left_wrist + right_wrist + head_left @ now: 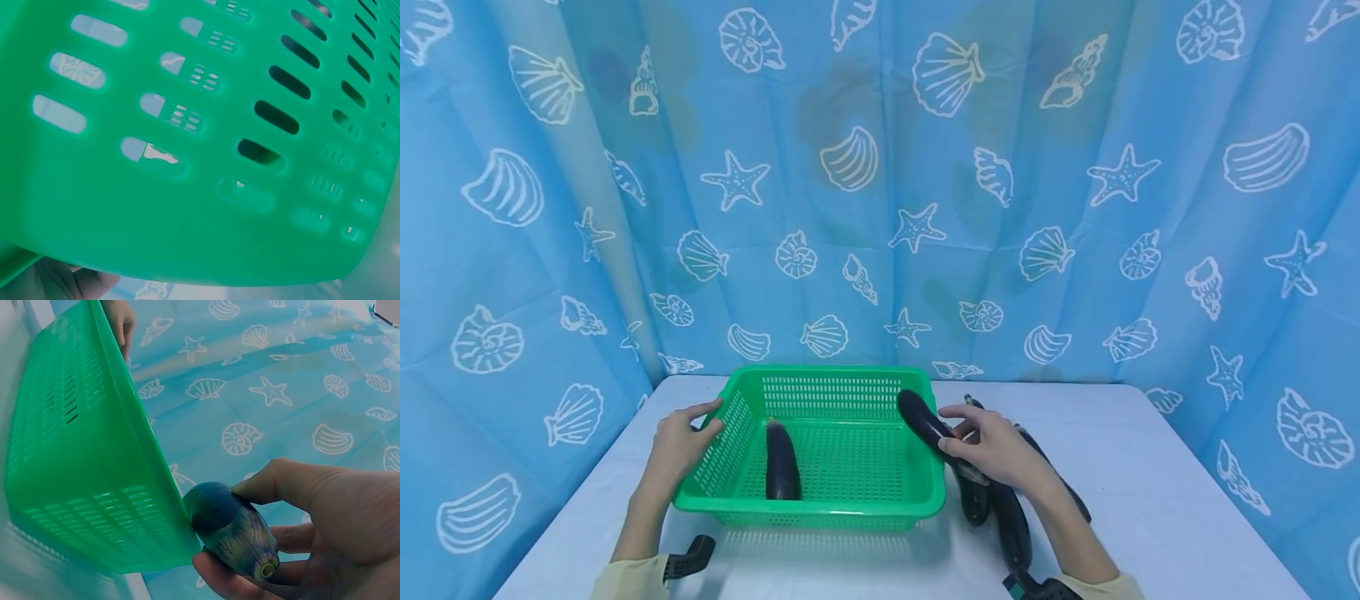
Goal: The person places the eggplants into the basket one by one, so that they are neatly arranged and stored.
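A green plastic basket [808, 510] with slotted walls stands on the table, one dark purple eggplant [782, 462] lying inside at its left. My left hand [681, 442] holds the basket's left rim; in the left wrist view the slotted wall fills most of the picture, the fingers [94, 282] partly hidden at the rim. Between thumb and fingers, my right hand [996, 446] grips another eggplant [920, 417] near its stem end. That eggplant slants over the basket's right rim, its rounded end above the inside. In the right wrist view its stem end [247, 547] points towards the camera.
Right of the basket, partly under the right hand and forearm, lie several more eggplants [1011, 525] on the white tabletop [1150, 483]. A blue curtain [880, 208] with white shell and starfish prints hangs behind and at both sides.
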`<move>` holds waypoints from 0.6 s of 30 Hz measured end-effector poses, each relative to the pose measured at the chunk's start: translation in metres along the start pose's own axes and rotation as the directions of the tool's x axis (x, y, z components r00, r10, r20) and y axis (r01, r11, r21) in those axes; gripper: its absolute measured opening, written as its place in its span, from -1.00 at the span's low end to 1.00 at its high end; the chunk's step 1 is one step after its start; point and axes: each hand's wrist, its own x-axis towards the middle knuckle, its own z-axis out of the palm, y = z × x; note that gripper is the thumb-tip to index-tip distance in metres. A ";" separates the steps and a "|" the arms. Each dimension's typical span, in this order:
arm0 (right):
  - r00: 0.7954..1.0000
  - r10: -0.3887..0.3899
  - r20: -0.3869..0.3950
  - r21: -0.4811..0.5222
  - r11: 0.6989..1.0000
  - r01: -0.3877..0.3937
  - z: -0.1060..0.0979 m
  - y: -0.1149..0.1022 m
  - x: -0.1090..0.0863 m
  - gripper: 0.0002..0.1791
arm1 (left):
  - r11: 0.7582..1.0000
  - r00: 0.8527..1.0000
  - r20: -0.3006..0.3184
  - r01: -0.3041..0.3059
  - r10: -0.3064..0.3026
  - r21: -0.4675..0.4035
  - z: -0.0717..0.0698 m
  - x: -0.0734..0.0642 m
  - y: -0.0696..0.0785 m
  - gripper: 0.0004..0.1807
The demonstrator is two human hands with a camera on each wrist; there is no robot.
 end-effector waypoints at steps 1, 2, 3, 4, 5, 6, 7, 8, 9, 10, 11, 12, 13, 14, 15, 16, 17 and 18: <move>1.000 -0.002 0.000 0.001 1.000 0.002 0.001 -0.001 0.000 -0.48 | 1.000 1.000 0.000 0.000 0.000 -0.001 0.000 0.000 0.000 -0.48; 1.000 -0.005 -0.002 0.003 1.000 0.005 0.002 -0.002 0.000 -0.48 | 1.000 1.000 0.001 0.001 -0.001 -0.003 0.000 0.000 0.000 -0.48; 1.000 -0.009 0.000 0.004 1.000 0.009 0.002 -0.002 0.000 -0.48 | 1.000 1.000 0.000 0.001 -0.001 -0.004 0.000 0.000 0.000 -0.48; 1.000 -0.008 -0.001 0.004 1.000 0.008 0.003 -0.003 0.000 -0.48 | 1.000 1.000 0.000 0.000 0.000 -0.006 0.000 0.000 0.000 -0.48; 1.000 -0.010 -0.001 0.002 1.000 0.010 0.004 -0.004 0.000 -0.48 | 1.000 1.000 0.001 -0.001 0.001 -0.008 0.000 0.000 0.001 -0.48; 1.000 -0.008 -0.003 0.003 1.000 0.008 0.004 -0.005 0.000 -0.49 | 1.000 1.000 0.002 -0.002 0.002 -0.011 0.000 0.000 0.001 -0.48; 1.000 -0.008 -0.002 0.003 1.000 0.008 0.005 -0.005 0.000 -0.49 | 1.000 1.000 0.002 -0.003 0.003 -0.013 0.000 0.000 0.001 -0.48; 1.000 -0.008 -0.001 0.001 1.000 0.008 0.006 -0.006 0.001 -0.49 | 1.000 1.000 0.003 -0.003 0.003 -0.011 0.001 0.000 0.001 -0.49; 1.000 -0.006 0.005 0.008 1.000 0.006 0.006 -0.007 0.002 -0.48 | 1.000 1.000 0.002 -0.005 0.005 -0.008 0.001 0.000 0.001 -0.49; 1.000 -0.006 0.009 0.009 1.000 0.006 0.007 -0.008 0.002 -0.48 | 1.000 1.000 0.002 -0.004 0.004 -0.005 0.001 0.000 0.001 -0.49; 1.000 -0.009 0.013 0.009 1.000 0.009 0.008 -0.009 0.003 -0.47 | 1.000 1.000 0.002 -0.004 0.004 -0.002 0.001 0.000 0.001 -0.50; 1.000 -0.010 0.017 0.011 1.000 0.009 0.008 -0.010 0.003 -0.47 | 1.000 1.000 0.003 -0.003 0.003 0.001 0.001 0.000 0.001 -0.50; 1.000 -0.011 0.020 0.010 1.000 0.011 0.008 -0.010 0.004 -0.46 | 1.000 1.000 0.004 -0.002 0.002 0.003 0.001 -0.001 0.000 -0.50; 1.000 -0.011 0.022 0.011 1.000 0.010 0.009 -0.011 0.004 -0.46 | 1.000 1.000 0.005 0.000 0.000 0.005 0.001 -0.001 0.000 -0.50; 1.000 -0.012 0.024 0.012 1.000 0.012 0.009 -0.012 0.004 -0.46 | 1.000 1.000 0.005 0.001 -0.001 0.005 0.001 -0.001 0.000 -0.50; 1.000 -0.016 0.020 0.000 1.000 0.016 0.010 -0.013 0.004 -0.46 | 1.000 1.000 0.007 0.004 -0.004 0.003 0.001 -0.001 0.000 -0.50; 1.000 -0.018 0.018 -0.005 1.000 0.018 0.010 -0.014 0.004 -0.46 | 1.000 1.000 0.008 0.005 -0.005 0.002 0.001 -0.001 0.000 -0.50; 1.000 -0.018 0.017 -0.008 1.000 0.019 0.011 -0.015 0.004 -0.47 | 1.000 1.000 0.010 0.007 -0.007 0.002 0.001 -0.001 0.000 -0.50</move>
